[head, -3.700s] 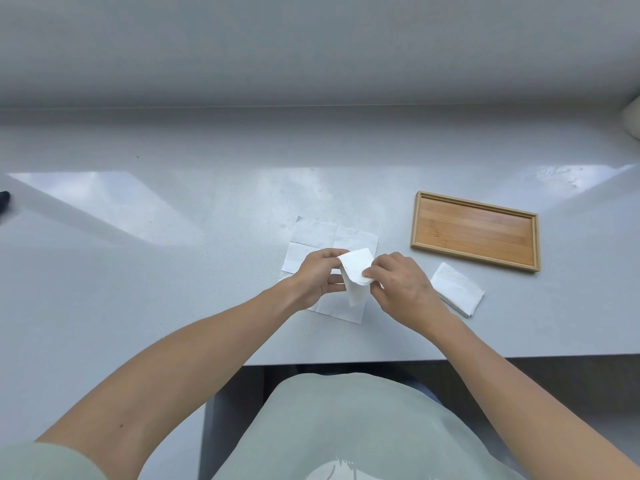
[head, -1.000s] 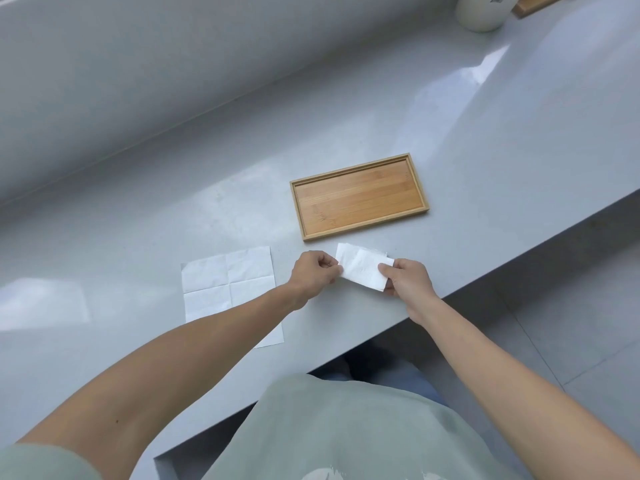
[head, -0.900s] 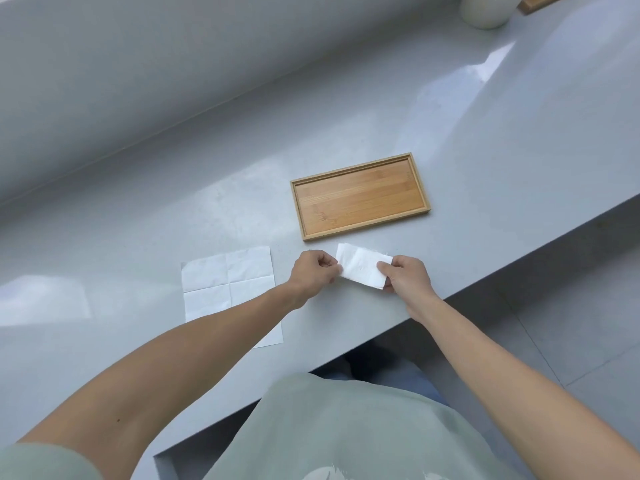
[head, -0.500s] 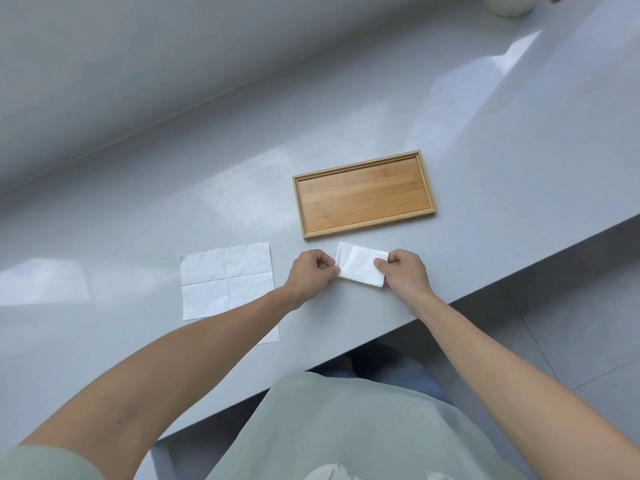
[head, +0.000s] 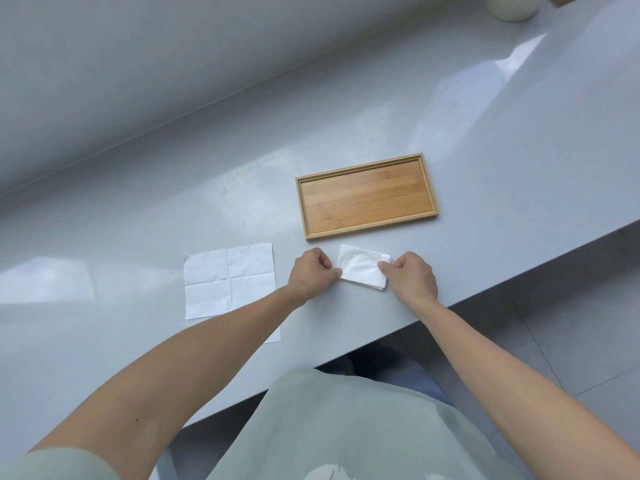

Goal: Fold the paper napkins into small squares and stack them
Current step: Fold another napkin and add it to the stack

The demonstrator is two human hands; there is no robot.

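Note:
A small stack of folded white napkins (head: 362, 271) lies on the grey counter, just in front of the bamboo tray (head: 367, 230). My left hand (head: 311, 274) pinches the top folded napkin at its left corner. My right hand (head: 412, 277) pinches it at the right edge. Both hands rest low on the counter. A flat, unfolded white napkin (head: 228, 280) with crease lines lies to the left; my left forearm covers its near right corner.
The bamboo tray holds nothing. A white cup (head: 512, 6) stands at the far right top. The counter's front edge (head: 485, 289) runs diagonally just right of my right hand, with tiled floor below.
The folded napkin, held up between both hands 3.7 s ago, now lies on the stack by the tray. Over the last second my hands have barely shifted; the view tilted slightly.

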